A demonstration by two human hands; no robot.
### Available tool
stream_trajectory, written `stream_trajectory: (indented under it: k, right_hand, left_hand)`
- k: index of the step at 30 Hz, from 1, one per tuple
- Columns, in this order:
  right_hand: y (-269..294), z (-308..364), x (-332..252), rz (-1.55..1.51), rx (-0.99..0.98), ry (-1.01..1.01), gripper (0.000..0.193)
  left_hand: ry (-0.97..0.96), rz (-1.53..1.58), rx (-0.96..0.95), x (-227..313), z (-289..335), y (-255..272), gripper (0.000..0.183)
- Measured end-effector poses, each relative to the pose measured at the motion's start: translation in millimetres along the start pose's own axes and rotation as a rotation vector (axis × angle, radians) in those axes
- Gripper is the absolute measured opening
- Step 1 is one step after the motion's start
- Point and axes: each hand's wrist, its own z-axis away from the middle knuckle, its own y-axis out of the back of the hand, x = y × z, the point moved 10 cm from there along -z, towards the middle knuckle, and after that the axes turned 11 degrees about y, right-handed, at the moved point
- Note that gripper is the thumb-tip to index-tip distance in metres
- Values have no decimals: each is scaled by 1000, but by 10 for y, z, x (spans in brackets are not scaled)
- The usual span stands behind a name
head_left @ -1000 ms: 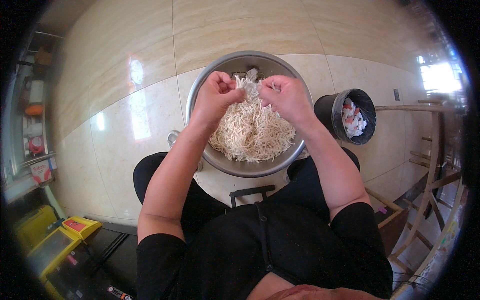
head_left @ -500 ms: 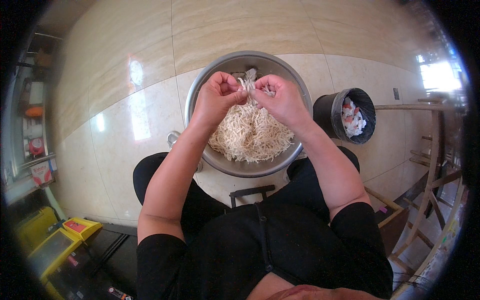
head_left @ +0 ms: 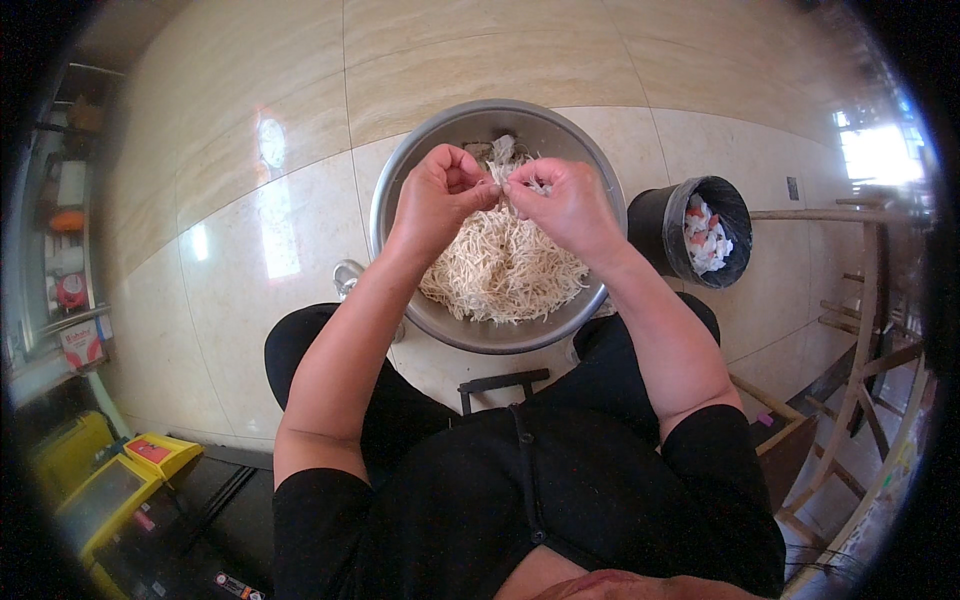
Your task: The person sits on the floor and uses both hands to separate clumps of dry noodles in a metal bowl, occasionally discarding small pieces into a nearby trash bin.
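A wide steel basin (head_left: 388, 180) holds a heap of thin, pale cream shreds (head_left: 505, 265), whose exact kind I cannot make out. Above the far part of the heap, my left hand (head_left: 440, 197) is closed in a pinch, thumb against forefinger; whatever lies between them is too small to name. Facing it, my right hand (head_left: 565, 200) pinches too, its fingertips almost meeting the left's, with whitish shreds showing around and under its fingers. A pale greyish clump (head_left: 503, 150) sits just beyond the fingertips, against the basin's far side.
Right of the basin stands a black bin (head_left: 655, 230) lined with a bag, holding crumpled white and reddish scraps. A wooden chair-like frame (head_left: 865, 350) is farther right. Yellow boxes (head_left: 165, 455) lie at lower left, below a shelf of goods. Pale tiles (head_left: 470, 60) cover the floor.
The bunch of shreds stretched between my fingertips half a second ago shows less now. My right fingertips have come slightly lower and closer to the left ones.
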Motion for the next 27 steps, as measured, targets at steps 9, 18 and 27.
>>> stream_trajectory:
  k: [9,18,27]
  right_hand:
    - [15,-20,-59,54,1,50,19]
    - [-53,0,17,-69,-24,-37,20]
    - [-56,7,23,-150,-44,-111,20]
  left_hand:
    - [30,-16,-28,-63,-26,6,19]
    - [13,-35,47,-11,-11,48,20]
    - [31,-21,7,-61,-24,39,22]
